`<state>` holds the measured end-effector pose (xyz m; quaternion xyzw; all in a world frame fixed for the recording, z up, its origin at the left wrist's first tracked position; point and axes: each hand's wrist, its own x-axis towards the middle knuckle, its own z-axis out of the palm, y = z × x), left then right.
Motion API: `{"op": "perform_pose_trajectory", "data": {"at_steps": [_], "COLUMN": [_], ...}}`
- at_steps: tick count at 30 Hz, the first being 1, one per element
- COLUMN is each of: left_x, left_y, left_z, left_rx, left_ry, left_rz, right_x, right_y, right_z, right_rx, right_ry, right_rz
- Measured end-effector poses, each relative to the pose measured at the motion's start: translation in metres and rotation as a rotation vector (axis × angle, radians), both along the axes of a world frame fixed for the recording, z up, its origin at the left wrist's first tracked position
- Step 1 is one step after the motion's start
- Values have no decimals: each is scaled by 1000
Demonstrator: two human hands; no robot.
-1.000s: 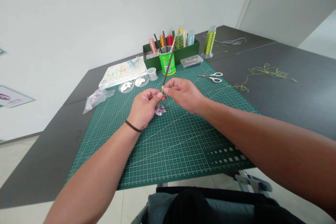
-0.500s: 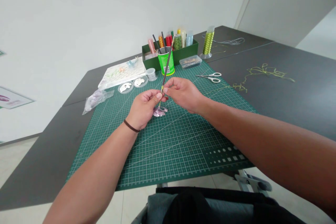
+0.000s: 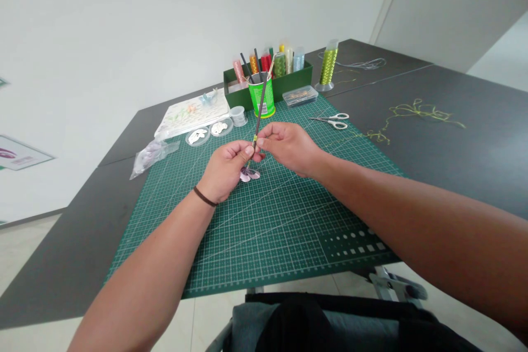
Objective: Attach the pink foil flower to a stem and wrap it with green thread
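My left hand (image 3: 225, 169) and my right hand (image 3: 287, 146) meet above a green cutting mat (image 3: 264, 220). Both pinch a thin dark stick (image 3: 259, 105) that leans up and away toward the back of the table. At the stick's lower end, just under my left fingertips, hang small pale purple petals (image 3: 248, 174). A bit of yellow-green thread shows on the stick where my fingertips close on it. A dark band circles my left wrist.
Behind the hands stand a green cup (image 3: 262, 96) of tools and a dark green box (image 3: 268, 82) of thread spools. Small scissors (image 3: 334, 120), a clear case (image 3: 300, 95), small dishes (image 3: 208, 132), a plastic bag (image 3: 152, 153), a green spool (image 3: 328, 69) and loose thread (image 3: 416, 113) lie around.
The purple petals have turned slightly under my left fingers and the stick has tilted a little more upright. Both hands stay in nearly the same spot.
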<state>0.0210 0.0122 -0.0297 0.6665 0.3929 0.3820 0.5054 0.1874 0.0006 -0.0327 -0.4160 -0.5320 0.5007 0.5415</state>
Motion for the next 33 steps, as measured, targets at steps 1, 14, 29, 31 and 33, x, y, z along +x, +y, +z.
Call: {"op": "perform_pose_trajectory", "data": {"at_steps": [1,14,29,31,33], "left_x": [0,0,3,4,5], "left_y": [0,-1,-3,-5,-8], "left_z": [1,4,-5,-3,0], "left_rx": [-2,-135,213,296,345], "left_ry": [-1,-76,212,286,332], "left_rz": [-7,-50,197,228,236], "right_x": [0,-2,0,0,0], "right_y": [0,-5,1,1,1], "right_z": [0,6,-4,-4,-4], "right_rx": [-1,-47,55,61,61], "right_ry": [10,58,-154,-173,-183], "right_rz": [16,88,-100,-103,-102]}}
